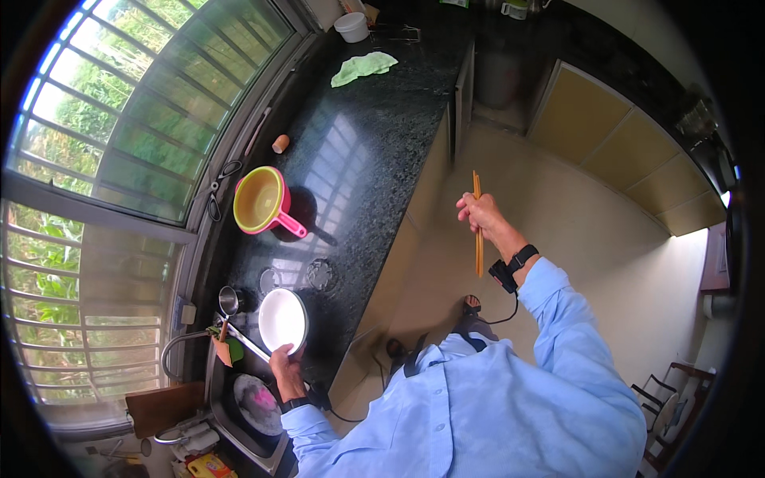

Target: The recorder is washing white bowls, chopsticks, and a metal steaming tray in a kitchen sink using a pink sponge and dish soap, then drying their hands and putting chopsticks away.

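My left hand [288, 371] grips the rim of a white bowl [282, 321] just above the dark stone counter [382, 173], beside the sink. Out over the floor, my right hand [483, 214] holds several wooden chopsticks [479, 254] in a closed fist. A yellow-green and pink plastic colander or basin with a pink handle [259, 199] stands on the counter past the bowl. Wet ring marks [321, 274] show on the stone near the bowl. In the sink lies a round vessel [257, 404] with suds and something pink in it.
Scissors [214, 186], an eggshell or small brown cup [280, 143] and a metal ladle [228, 300] lie along the window side. A green cloth [363, 67] and white tub [351, 27] are at the far end. The faucet [169, 352] arches beside the sink [263, 457]; a cutting board [164, 408] stands behind.
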Motion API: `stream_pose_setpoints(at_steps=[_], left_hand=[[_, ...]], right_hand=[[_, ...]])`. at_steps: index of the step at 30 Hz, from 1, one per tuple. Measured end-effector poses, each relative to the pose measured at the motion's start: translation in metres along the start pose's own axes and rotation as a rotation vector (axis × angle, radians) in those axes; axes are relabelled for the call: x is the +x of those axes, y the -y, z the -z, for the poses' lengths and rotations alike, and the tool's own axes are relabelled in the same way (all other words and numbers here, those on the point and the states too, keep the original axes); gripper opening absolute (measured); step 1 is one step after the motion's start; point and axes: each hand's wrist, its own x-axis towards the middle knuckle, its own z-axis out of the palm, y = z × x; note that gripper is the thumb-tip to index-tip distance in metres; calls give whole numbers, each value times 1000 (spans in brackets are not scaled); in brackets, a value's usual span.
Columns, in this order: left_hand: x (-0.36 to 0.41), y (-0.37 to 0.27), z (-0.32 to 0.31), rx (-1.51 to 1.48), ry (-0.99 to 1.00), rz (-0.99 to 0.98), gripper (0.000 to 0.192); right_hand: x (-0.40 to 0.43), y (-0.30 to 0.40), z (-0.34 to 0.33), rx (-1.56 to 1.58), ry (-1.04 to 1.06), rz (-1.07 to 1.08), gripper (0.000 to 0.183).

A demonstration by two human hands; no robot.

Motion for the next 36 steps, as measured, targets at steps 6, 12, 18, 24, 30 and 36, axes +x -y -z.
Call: stream_pose_setpoints(at_steps=[6,12,18,24,30,36], left_hand=[[-59,8,-24,-49,92,-123,57],[-87,5,-99,-43,-93,-60,57],[-85,6,-167,4,-93,-7,53],[-70,8,-235,125,1,-64,49],[-149,2,-347,282,107,-158,42],[-194,65,-431,358,181,26,38]], right_hand=[[65,34,1,32,146,27,37],[154,33,-41,274,187,-112,49],[183,31,-49,511,193,-293,50],[189,26,-31,569,365,-323,42],[178,22,43,534,471,-299,44],[187,32,179,-3,400,-141,45]])
